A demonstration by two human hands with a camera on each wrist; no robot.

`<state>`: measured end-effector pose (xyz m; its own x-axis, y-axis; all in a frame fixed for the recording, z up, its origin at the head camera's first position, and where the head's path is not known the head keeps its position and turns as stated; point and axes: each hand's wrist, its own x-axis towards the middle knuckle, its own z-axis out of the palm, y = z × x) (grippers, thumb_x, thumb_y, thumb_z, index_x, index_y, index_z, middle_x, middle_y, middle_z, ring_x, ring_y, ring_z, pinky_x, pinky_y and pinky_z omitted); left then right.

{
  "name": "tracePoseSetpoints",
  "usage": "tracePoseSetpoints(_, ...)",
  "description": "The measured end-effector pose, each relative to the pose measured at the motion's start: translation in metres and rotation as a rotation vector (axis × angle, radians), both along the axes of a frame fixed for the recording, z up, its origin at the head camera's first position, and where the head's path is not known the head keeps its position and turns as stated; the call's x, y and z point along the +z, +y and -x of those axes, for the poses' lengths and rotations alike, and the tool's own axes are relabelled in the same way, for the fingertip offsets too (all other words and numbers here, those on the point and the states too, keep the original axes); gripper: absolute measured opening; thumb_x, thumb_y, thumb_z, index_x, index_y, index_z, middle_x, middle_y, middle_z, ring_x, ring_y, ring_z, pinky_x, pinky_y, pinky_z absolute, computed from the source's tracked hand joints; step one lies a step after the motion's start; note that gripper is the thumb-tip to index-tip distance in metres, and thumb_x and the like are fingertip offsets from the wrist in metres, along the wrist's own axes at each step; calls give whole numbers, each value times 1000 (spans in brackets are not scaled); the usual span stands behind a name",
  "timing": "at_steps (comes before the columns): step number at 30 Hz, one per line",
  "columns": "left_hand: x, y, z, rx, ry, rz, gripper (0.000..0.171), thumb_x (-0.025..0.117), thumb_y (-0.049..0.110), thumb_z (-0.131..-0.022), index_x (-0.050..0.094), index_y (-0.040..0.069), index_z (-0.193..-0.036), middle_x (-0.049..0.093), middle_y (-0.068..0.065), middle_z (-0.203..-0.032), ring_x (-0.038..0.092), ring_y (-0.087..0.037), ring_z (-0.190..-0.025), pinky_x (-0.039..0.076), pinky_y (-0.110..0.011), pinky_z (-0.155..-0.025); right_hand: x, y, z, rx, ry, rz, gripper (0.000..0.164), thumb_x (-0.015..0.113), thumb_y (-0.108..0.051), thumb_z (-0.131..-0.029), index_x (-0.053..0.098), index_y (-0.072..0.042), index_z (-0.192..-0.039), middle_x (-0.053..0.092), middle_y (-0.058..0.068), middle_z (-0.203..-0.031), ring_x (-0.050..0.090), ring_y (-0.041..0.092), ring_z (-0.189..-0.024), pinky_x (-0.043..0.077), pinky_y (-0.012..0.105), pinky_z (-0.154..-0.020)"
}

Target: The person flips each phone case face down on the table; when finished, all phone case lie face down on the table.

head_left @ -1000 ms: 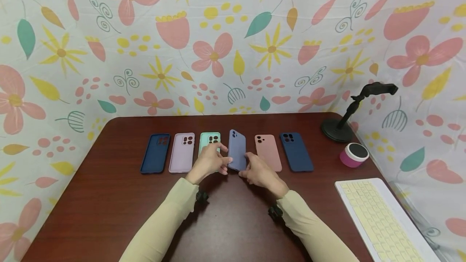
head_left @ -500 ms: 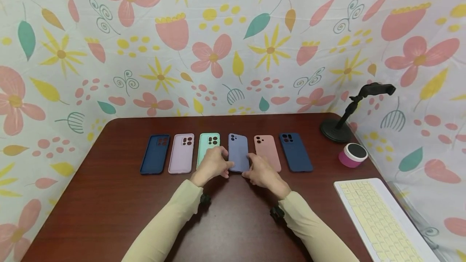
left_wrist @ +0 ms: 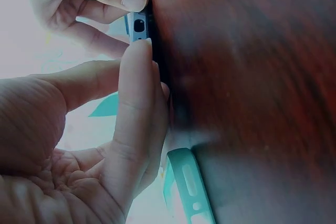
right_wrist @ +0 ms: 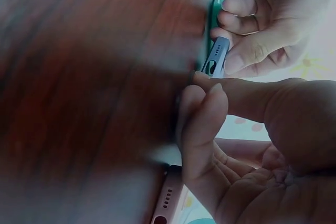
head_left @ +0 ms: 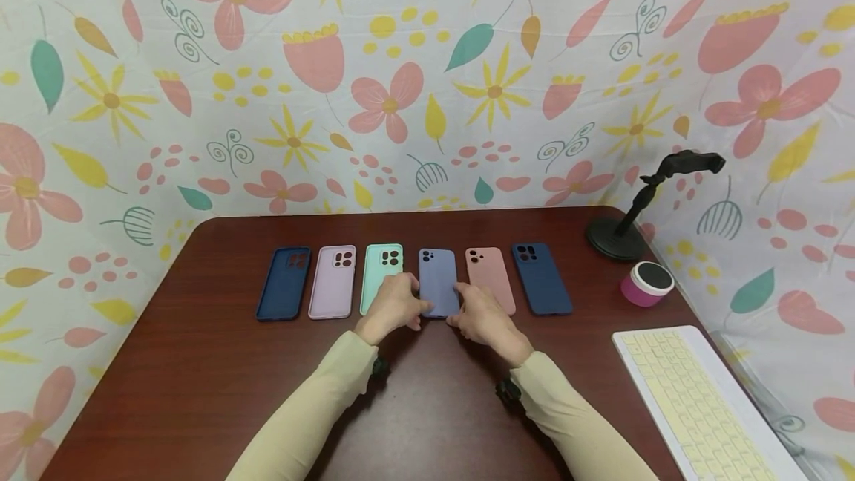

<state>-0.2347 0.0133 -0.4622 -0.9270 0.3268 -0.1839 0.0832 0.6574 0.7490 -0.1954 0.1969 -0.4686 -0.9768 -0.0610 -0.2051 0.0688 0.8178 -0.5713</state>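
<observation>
A periwinkle-blue phone case (head_left: pixel 437 280) lies nearly flat on the table in the middle of a row, its camera cutouts at the far left corner. My left hand (head_left: pixel 394 303) pinches its near left corner, the thumb over the edge. At the near right corner my right hand (head_left: pixel 486 318) holds the case between thumb and fingers. The left wrist view shows the port hole in the end of the blue case (left_wrist: pixel 139 26) between both hands. Left of it lies a mint-green phone case (head_left: pixel 383 266), partly hidden by my left hand; to the right is a pink phone case (head_left: pixel 490 277).
A lilac phone case (head_left: pixel 332 284) and a dark blue one (head_left: pixel 283 284) continue the row leftward. Another dark blue case (head_left: pixel 542 280) ends it on the right. Beyond are a black stand (head_left: pixel 617 236), a pink-and-white jar (head_left: pixel 646 285) and a keyboard (head_left: pixel 695 392). Patterned cloth hangs behind.
The blue case has gone from raised and tilted to nearly flat on the table. Both hands have shifted slightly rightward and down with it, still holding its near corners.
</observation>
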Motion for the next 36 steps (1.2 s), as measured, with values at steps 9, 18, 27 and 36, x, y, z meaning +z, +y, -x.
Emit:
tracePoseSetpoints(9,-17,2,11,-23,30,22,24,84,10,-92,69,-4,-102,74,-9,-64,73,-15,-48,64,-28,-59,6,-3,-1,-5,4,-49,71,83,-9,-96,51,7,-157,71,4,-80,68,13,-74,62,35,-84)
tracePoseSetpoints(18,-45,4,30,-43,15,51,27,86,17,-92,67,8,-75,71,-2,-53,74,-14,-47,61,-28,-53,8,-4,-3,-9,15,-55,70,83,-7,-96,52,7,-156,72,6,-84,67,12,-75,62,34,-81)
tracePoseSetpoints(27,-34,-7,25,-41,19,26,21,81,19,-95,75,0,-100,74,-5,-64,73,-13,-49,61,-27,-54,-12,-1,6,-15,38,-39,83,87,-20,-93,45,2,-161,72,8,-92,69,16,-82,60,35,-76)
tracePoseSetpoints(36,20,-24,0,29,19,46,53,79,22,-101,64,-6,-143,78,-8,-68,74,-12,-53,68,-33,-79,12,-24,-11,40,100,63,73,83,-19,-96,49,5,-157,68,3,-76,63,11,-64,54,29,-62)
